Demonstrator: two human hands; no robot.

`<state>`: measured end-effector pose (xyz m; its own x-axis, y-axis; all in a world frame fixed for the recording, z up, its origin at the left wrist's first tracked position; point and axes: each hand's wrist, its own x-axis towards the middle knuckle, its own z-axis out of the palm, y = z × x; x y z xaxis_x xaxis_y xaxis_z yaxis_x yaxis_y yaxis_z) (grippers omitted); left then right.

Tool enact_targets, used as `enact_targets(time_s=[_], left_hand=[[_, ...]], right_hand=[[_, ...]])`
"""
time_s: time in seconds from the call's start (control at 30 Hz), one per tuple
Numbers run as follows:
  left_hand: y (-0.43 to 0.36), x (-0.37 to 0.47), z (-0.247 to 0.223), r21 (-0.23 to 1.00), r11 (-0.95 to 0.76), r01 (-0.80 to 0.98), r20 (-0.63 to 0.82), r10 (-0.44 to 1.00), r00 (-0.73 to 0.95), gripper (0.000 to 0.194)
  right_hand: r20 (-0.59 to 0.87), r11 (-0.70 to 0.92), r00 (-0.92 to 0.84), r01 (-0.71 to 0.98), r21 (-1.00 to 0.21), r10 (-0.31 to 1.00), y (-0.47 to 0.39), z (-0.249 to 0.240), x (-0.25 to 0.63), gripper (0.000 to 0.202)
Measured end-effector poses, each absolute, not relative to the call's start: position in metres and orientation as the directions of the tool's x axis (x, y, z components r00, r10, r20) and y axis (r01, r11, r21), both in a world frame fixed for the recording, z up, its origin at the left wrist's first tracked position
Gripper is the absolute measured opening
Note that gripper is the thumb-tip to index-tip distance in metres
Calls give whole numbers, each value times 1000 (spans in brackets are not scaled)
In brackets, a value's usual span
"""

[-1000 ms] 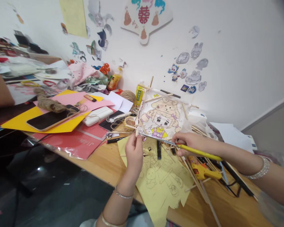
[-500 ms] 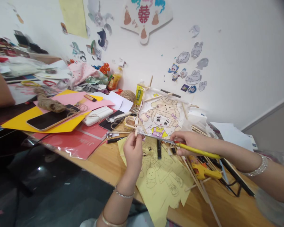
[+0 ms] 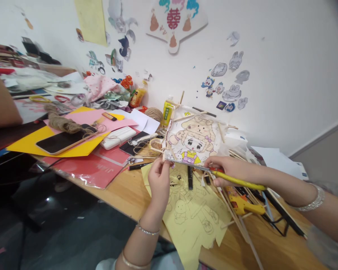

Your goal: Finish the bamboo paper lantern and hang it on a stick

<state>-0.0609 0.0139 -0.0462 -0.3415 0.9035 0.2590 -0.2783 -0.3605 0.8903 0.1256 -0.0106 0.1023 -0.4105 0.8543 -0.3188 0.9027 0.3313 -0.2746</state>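
My left hand [image 3: 159,176] is closed in a pinch on the lower left corner of a paper drawing [image 3: 195,140], a coloured cartoon figure edged with thin wooden sticks. In my right hand [image 3: 218,165] is a pair of scissors [image 3: 236,180] with yellow handles and red near the pivot. Their metal blades lie along the drawing's bottom edge, pointing toward my left fingertips; whether the blades are parted I cannot make out. Beneath both hands a yellow sheet [image 3: 194,217] with a line drawing rests on the table, a black marker [image 3: 190,177] on it.
A yellow glue gun [image 3: 243,204] lies among loose wooden sticks at the right. Left on the table [image 3: 124,193] are a phone [image 3: 64,140], a twine bundle [image 3: 60,120], a white box [image 3: 118,137] and a red packet [image 3: 87,168]. Bottles stand near the wall. Another person's arm [image 3: 1,101] shows far left.
The view has shifted slightly, so everything sits a little further right and lower. Both hands keep their holds, and the scissors stay along the drawing's bottom edge.
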Motion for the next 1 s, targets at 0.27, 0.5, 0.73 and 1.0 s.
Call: enact_targets(time_s=[0.27, 0.5, 0.73, 1.0], left_hand=[[14, -60, -47, 888, -358, -289, 252, 903, -347, 20], [14, -62, -47, 897, -364, -252, 266, 898, -352, 19], [13, -61, -46, 913, -347, -217, 263, 904, -337, 20], [10, -70, -48, 943, -274, -191, 222, 941, -256, 17]], right_hand=[[-325, 302, -379, 917, -262, 867, -9, 104, 115, 56], [-308, 279, -341, 932, -230, 888, -5, 100, 109, 49], [-306, 271, -352, 922, -276, 885, -6, 98, 103, 49], [-411, 278, -372, 922, -271, 832, -20, 118, 105, 49]])
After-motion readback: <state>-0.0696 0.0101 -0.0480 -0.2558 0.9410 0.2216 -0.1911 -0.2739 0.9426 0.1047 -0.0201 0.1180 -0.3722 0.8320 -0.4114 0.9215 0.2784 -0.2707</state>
